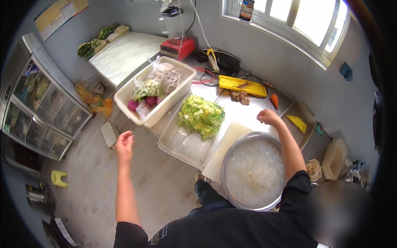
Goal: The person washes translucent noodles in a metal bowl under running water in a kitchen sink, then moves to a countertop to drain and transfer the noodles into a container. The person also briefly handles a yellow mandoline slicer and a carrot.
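Observation:
My left hand (125,142) is raised over the floor, fingers loosely curled, with nothing seen in it. My right hand (267,117) hovers by the far rim of a round metal basin (226,189), its fingers curled; whether they hold anything cannot be told. Translucent pale strands, perhaps glass noodles (254,170), fill the basin. Beside it lies a white cutting board (231,139). A shallow clear tray (183,153) holds chopped leafy lettuce (202,116) at its far end. Farther back, a cream plastic tub (152,121) contains bagged vegetables and purple onions (133,105).
A yellow mandoline slicer (243,86), ginger pieces (240,97) and a carrot piece (274,101) lie behind the tray. A red-based blender (177,48) and cables stand near the wall. A glass-door fridge (43,102) and a small yellow stool (59,179) are at the left.

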`<action>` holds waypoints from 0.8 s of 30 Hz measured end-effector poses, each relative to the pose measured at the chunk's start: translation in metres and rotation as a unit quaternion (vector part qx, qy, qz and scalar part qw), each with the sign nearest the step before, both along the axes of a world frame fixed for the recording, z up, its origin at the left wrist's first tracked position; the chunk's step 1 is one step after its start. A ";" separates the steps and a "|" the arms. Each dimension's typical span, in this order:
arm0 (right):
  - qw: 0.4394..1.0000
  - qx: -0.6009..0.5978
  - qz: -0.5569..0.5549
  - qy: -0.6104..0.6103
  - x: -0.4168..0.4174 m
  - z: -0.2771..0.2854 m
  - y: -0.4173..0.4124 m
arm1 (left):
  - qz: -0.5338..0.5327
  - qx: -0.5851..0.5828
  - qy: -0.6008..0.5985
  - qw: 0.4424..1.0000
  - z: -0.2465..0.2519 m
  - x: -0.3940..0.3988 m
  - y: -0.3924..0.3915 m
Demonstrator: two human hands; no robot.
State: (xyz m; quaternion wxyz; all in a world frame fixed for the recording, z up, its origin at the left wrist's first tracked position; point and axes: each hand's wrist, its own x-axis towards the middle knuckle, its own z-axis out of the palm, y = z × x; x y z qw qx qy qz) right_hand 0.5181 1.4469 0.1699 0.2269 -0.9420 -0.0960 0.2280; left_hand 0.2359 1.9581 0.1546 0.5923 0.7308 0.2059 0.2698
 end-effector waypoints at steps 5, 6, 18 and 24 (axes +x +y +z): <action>0.960 0.182 -0.203 0.062 0.082 -0.050 0.036 | -0.278 -0.051 0.076 0.956 0.027 0.070 -0.067; 0.949 0.212 -0.214 0.095 0.100 -0.068 0.043 | -0.295 -0.078 0.107 0.946 0.029 0.072 -0.075; 0.872 0.244 -0.422 -0.051 0.184 -0.186 0.104 | -0.553 -0.268 0.201 0.763 0.040 0.184 -0.067; 0.730 0.554 -0.392 0.085 0.170 -0.046 0.108 | -0.564 -0.337 0.130 0.742 -0.009 0.359 -0.125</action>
